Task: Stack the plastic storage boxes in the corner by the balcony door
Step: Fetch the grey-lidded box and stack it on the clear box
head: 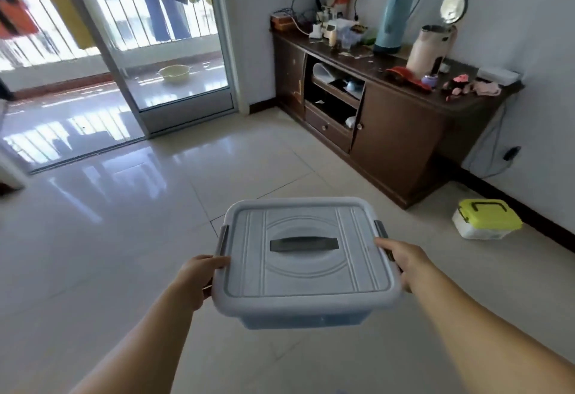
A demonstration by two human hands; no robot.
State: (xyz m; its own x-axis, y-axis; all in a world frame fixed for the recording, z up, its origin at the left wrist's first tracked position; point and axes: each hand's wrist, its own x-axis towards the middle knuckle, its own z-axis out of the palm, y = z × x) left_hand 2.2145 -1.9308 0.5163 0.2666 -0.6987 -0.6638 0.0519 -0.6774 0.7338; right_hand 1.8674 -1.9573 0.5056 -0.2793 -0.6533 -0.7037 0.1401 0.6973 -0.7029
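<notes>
So we're carrying the grey storage box (306, 261) out in front of us, held up off the floor tiles (124, 238), lid on and side latches down as far as we can tell. Our left hand (199, 278) grips the left edge with the thumb hooked over the rim, and our right hand (401, 264) grips the right edge the same way, fingers tucked underneath.

A bit further off on the right, the green-lidded box (485, 219) sits on the floor by the wall, just past the end of the brown cabinet (398, 141). Beyond that, the corner next to the balcony door (183, 51) looks bare, so nothing's stacked there yet, we reckon.

What could go wrong: we're only holding by the rim, so if a latch isn't fully clicked the lid could pop and the tub drop. That floor is super glossy, probably slippery too. And the cabinet's door (357, 116) hangs ajar right beside the path to the corner, easy to clip with the box.
</notes>
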